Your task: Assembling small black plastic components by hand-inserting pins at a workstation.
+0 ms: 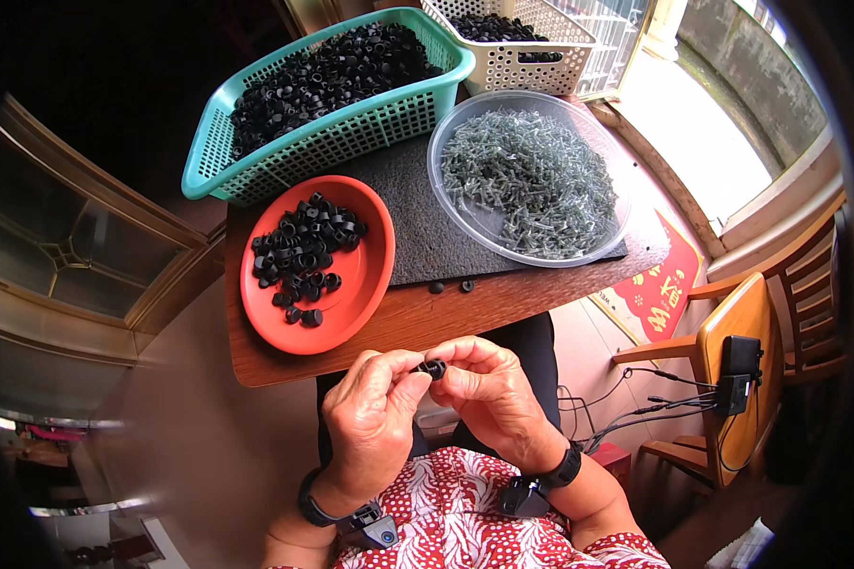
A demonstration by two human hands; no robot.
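Note:
Just in front of the table's near edge, a small round black plastic cap (434, 369) is pinched between both hands. My left hand (372, 412) grips it from the left with thumb and forefinger. From the right, my right hand (495, 391) closes its thumb and fingers on the same piece. Whether a smaller part sits inside the cap cannot be made out. Beyond my left hand, an orange-red bowl (375, 284) holds many loose black caps (304, 242). Two more small black pieces (436, 287) lie on the wood near the table edge.
A clear round tub (479, 226) of small transparent parts (531, 175) stands on a dark mat (399, 199). Behind are a green basket (351, 128) and a cream basket (493, 66), both holding black parts. At right, a wooden chair (731, 322) carries black boxes and cables.

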